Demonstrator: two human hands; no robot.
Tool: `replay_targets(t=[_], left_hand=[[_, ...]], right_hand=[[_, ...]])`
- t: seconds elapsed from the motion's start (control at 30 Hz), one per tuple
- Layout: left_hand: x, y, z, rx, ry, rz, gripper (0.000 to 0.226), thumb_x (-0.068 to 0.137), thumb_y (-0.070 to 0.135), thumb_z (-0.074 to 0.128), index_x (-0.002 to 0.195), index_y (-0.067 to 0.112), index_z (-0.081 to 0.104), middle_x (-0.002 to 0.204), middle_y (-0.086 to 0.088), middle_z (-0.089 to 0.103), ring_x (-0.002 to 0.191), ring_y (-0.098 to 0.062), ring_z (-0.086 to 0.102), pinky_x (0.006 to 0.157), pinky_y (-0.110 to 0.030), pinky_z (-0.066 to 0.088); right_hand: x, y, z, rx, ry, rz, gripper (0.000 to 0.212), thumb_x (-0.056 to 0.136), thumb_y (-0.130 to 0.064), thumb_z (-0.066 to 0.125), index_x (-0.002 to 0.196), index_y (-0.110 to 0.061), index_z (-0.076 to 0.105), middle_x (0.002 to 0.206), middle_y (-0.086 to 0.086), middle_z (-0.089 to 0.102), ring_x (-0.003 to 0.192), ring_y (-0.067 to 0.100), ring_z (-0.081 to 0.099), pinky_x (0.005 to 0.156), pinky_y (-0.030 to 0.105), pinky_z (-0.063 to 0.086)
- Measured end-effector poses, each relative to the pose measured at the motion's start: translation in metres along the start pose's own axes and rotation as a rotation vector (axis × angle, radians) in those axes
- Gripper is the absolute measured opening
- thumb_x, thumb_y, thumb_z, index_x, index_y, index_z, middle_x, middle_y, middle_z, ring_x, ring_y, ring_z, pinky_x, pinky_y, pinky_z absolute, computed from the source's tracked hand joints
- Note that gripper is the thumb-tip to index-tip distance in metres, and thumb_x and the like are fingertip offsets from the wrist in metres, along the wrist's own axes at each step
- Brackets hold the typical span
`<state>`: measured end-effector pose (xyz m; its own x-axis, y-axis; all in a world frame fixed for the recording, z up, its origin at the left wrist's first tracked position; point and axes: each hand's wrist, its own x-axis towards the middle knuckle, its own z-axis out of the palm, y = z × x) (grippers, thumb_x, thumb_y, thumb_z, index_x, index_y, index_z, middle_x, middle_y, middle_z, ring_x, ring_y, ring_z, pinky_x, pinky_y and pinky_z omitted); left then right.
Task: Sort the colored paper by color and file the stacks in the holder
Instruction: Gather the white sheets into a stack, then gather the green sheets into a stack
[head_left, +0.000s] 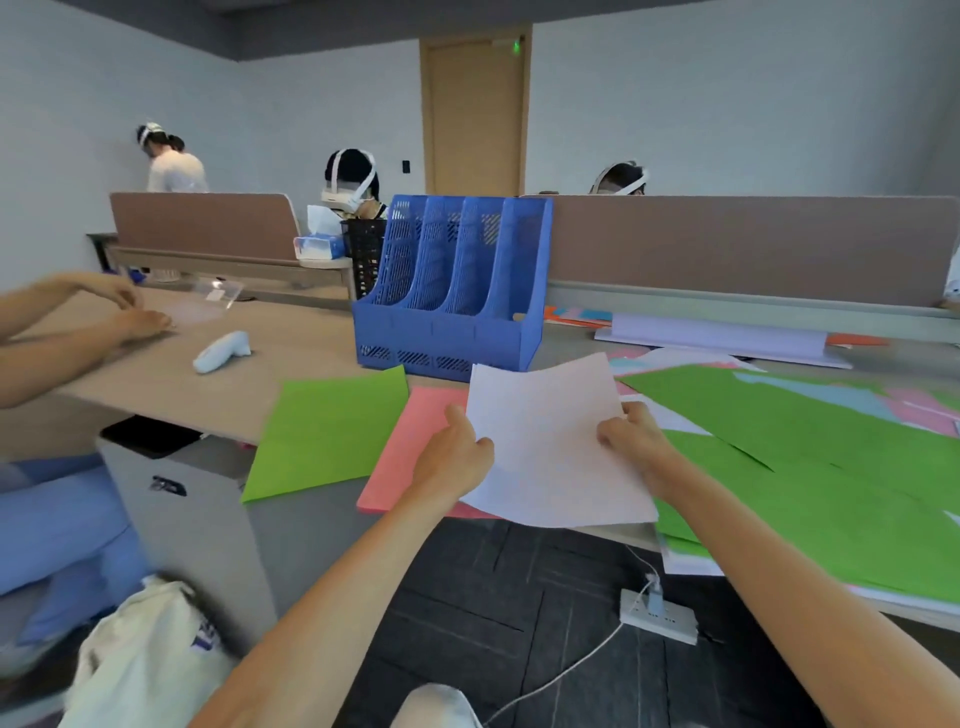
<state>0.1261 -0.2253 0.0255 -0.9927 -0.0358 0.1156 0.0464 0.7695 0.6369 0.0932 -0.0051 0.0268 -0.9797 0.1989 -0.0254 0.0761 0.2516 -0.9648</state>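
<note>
Paper (550, 447): pinching one white sheet by its side edges with left hand (457, 452) and right hand (634, 441), holding it above pink stack (410, 452) under the left hand. Likely worth keeping it taut, squaring corners, with holder (452, 291) beyond both hands.

I'm viewing through one head-worn wide-angle camera, facing forward and down, sitting close over the near edge of the desk (301, 525), reaching past the holder (452, 291).
</note>
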Motion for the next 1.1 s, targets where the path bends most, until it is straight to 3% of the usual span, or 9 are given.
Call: replay_targets(t=[0.1,0.17,0.23,0.33,0.57,0.73,0.9,1.0,1.1], left_hand=[[0.0,-0.011,-0.003,0.151,0.039,-0.026,0.043,0.095,0.023,0.042,0.129,0.005,0.021,0.063,0.0,0.038,0.052,-0.017,0.038,0.045,-0.028,0.024],[-0.001,-0.016,-0.003,0.238,0.043,-0.041,0.053,0.095,0.025,0.044,0.133,0.002,0.015,0.066,-0.001,0.042,0.058,-0.019,0.042,0.047,-0.028,0.026],[-0.003,-0.017,-0.004,0.344,0.071,-0.045,0.052,0.094,0.027,0.045,0.133,0.003,0.021,0.087,-0.007,0.053,0.082,-0.025,0.049,0.059,-0.032,0.033],[-0.004,-0.01,-0.003,0.472,0.124,-0.019,0.044,0.092,0.03,0.048,0.127,0.006,0.034,0.123,-0.011,0.048,0.114,-0.028,0.04,0.075,-0.035,0.034],[0.001,0.054,0.022,0.057,-0.095,0.188,0.046,0.095,0.028,0.046,0.136,0.009,0.036,0.137,-0.007,0.047,0.126,-0.025,0.04,0.095,-0.038,0.041],[0.004,0.098,0.061,-0.016,-0.254,0.286,0.035,0.094,0.027,0.046,0.126,0.014,0.045,0.125,-0.005,0.058,0.113,-0.025,0.053,0.092,-0.036,0.046],[0.009,0.13,0.1,0.082,-0.405,0.236,0.054,0.095,0.029,0.046,0.141,0.006,0.03,0.135,-0.017,0.049,0.118,-0.029,0.051,0.089,-0.033,0.042],[0.01,0.143,0.113,0.063,-0.4,0.201,0.064,0.096,0.029,0.047,0.146,0.002,0.017,0.139,-0.018,0.044,0.115,-0.028,0.05,0.084,-0.031,0.039],[0.014,0.146,0.117,-0.024,-0.353,0.158,0.064,0.094,0.027,0.052,0.144,0.004,0.019,0.135,-0.016,0.047,0.118,-0.029,0.05,0.083,-0.03,0.037]], right_hand=[[0.003,0.006,0.011,-0.103,-0.035,0.002,0.045,0.087,-0.004,0.05,0.127,-0.009,0.03,0.09,0.009,0.054,0.073,0.021,0.057,0.056,0.027,0.044],[0.005,0.009,0.015,-0.199,-0.037,-0.01,0.058,0.086,-0.008,0.052,0.137,-0.01,0.024,0.102,0.012,0.057,0.087,0.029,0.061,0.068,0.034,0.051],[0.005,0.008,0.013,-0.312,-0.023,-0.033,0.065,0.087,-0.013,0.054,0.143,-0.01,0.021,0.121,0.015,0.055,0.106,0.034,0.059,0.086,0.038,0.05],[0.003,0.003,0.001,-0.516,0.046,-0.108,0.056,0.089,-0.02,0.056,0.14,-0.01,0.035,0.128,0.014,0.053,0.112,0.033,0.056,0.091,0.036,0.046],[-0.014,0.02,-0.052,-0.602,0.183,-0.306,0.027,0.09,-0.012,0.056,0.116,-0.008,0.063,0.111,0.006,0.068,0.098,0.023,0.061,0.084,0.028,0.046],[-0.025,0.042,-0.102,-0.812,0.199,-0.332,0.031,0.09,-0.012,0.055,0.12,-0.011,0.062,0.119,0.007,0.063,0.102,0.022,0.061,0.087,0.03,0.048],[-0.039,0.055,-0.143,-0.981,0.092,-0.256,0.04,0.093,-0.026,0.055,0.131,-0.015,0.054,0.131,0.007,0.053,0.122,0.024,0.051,0.102,0.038,0.043],[-0.041,0.065,-0.155,-1.07,0.006,-0.234,0.039,0.097,-0.034,0.048,0.132,-0.016,0.054,0.131,0.007,0.053,0.119,0.022,0.052,0.105,0.038,0.042],[-0.04,0.07,-0.159,-1.101,0.002,-0.253,0.04,0.098,-0.039,0.045,0.132,-0.018,0.053,0.129,0.006,0.053,0.119,0.021,0.051,0.106,0.038,0.041]])
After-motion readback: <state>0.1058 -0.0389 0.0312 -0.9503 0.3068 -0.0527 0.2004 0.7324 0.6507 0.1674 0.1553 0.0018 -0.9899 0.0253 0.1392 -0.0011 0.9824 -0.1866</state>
